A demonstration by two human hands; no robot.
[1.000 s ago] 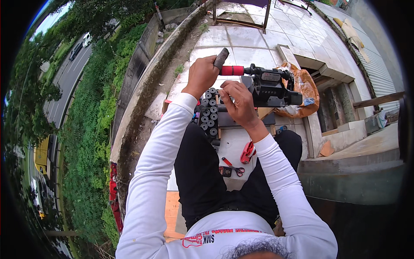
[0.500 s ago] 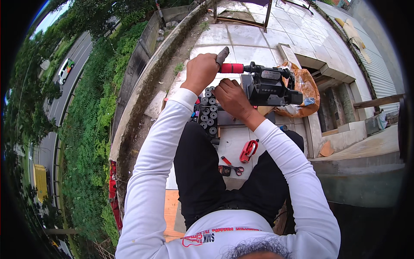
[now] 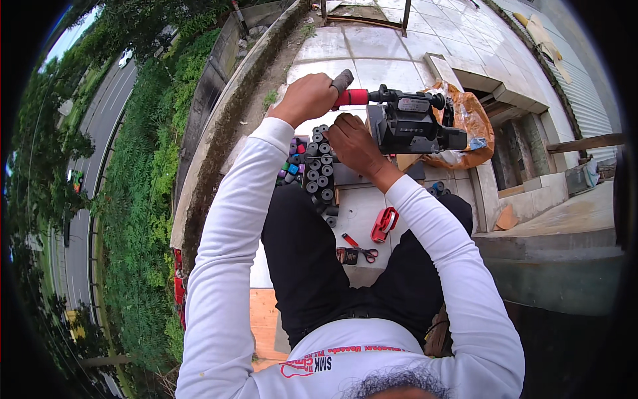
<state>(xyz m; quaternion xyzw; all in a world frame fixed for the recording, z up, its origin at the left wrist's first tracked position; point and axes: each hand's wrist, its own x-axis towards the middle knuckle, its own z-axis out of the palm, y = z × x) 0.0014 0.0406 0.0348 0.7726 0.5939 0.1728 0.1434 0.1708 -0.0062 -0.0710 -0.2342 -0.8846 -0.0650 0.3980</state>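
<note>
My left hand (image 3: 306, 98) is closed at the left end of a red cylinder (image 3: 352, 98), which sits on the shaft of a black motor-driven machine (image 3: 413, 121). A grey cover (image 3: 342, 80) wraps one digit, sticking up past the cylinder. Just below, my right hand (image 3: 357, 143) has its fingers curled together in front of the machine; whatever they pinch is hidden. Black rolls with centre holes (image 3: 323, 180) stand in rows beneath my hands. Left of them lie small blue, purple and red rolls (image 3: 290, 171).
Between my legs lie a red tape dispenser (image 3: 383, 225), scissors (image 3: 369, 255), a red lighter (image 3: 349, 239) and a small dark box (image 3: 345, 255). An orange-brown plastic bag (image 3: 458, 130) stands behind the machine. A low wall (image 3: 219, 133) runs along the left, above greenery and a road.
My left hand and the red cylinder's free end appear slightly higher and further left. My right hand has risen slightly toward the cylinder. More of the coloured rolls now shows.
</note>
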